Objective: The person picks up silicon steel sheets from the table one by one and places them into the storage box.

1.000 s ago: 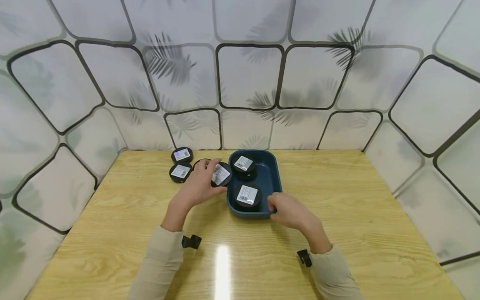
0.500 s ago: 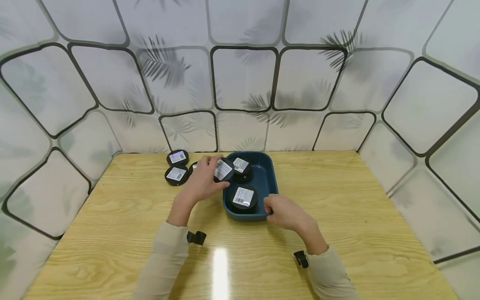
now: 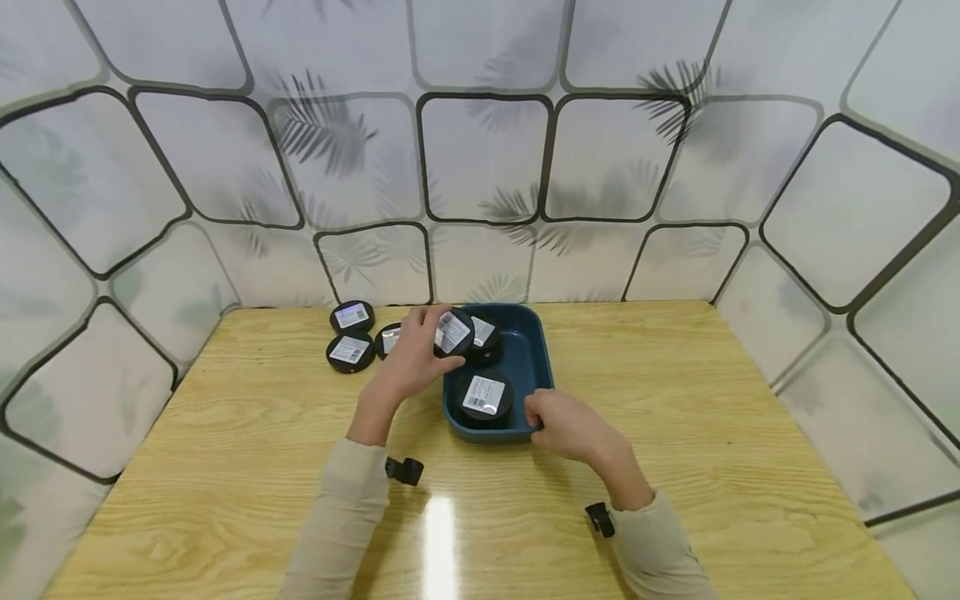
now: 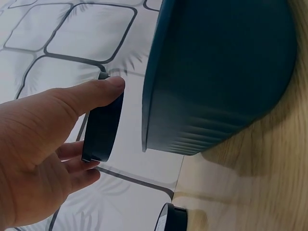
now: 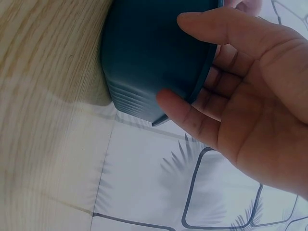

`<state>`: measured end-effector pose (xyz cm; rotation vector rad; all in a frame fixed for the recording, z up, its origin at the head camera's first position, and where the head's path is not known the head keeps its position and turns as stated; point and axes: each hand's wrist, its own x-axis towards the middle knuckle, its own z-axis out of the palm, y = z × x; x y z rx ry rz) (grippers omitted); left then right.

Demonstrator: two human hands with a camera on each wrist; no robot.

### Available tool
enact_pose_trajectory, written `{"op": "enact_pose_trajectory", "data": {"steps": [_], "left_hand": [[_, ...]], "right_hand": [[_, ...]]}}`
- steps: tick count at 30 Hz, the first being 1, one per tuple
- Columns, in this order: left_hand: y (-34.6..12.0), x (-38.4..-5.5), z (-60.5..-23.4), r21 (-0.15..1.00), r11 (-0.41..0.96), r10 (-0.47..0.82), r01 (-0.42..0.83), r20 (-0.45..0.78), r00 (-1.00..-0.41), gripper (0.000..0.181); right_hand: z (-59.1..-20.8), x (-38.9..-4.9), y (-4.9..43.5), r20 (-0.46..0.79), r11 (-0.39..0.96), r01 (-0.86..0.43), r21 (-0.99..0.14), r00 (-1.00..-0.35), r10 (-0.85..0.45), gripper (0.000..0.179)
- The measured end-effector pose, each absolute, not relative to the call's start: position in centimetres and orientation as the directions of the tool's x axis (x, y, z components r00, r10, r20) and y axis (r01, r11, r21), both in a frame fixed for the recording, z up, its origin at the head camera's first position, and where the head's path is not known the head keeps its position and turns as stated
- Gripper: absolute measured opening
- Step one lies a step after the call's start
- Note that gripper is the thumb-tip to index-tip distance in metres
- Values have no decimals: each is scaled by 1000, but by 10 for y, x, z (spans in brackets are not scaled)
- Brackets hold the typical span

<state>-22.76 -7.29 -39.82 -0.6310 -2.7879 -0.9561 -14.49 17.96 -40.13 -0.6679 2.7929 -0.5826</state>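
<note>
Wooden table bears blue tray; black discs

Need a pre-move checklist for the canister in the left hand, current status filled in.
1. Canister held: ok. The left hand pinches the black canister at its edges.
2. Lifted above rim height: ok in the left wrist view.
3. Blue bin steadied: ok. The right hand grips its rim at the near right.
4. Bare floor in bin: ok, along the right side.
5. Clear of the far canister in the bin: cannot tell; they overlap in the head view.
</note>
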Motion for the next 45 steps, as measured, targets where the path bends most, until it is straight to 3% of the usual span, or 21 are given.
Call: {"op": "enact_pose_trajectory", "data": {"steps": [12,30,45], "left_hand": [[-58,-235,-408,587,661,367,467,290,-884,77],[-47,-244,-419,530,646,410,549,366,-836,76],[-41,-251,-427,531,684,390,500,313,-866,75]], "right_hand": [[-402,-144,180,-120,817,-381,-433,-874,-471,19],[-403,-146,183,-115,806,-402,-435,-863,-492,20],[-404,-145,184,-98,804,-417,-424,-861,-498,24]]}}
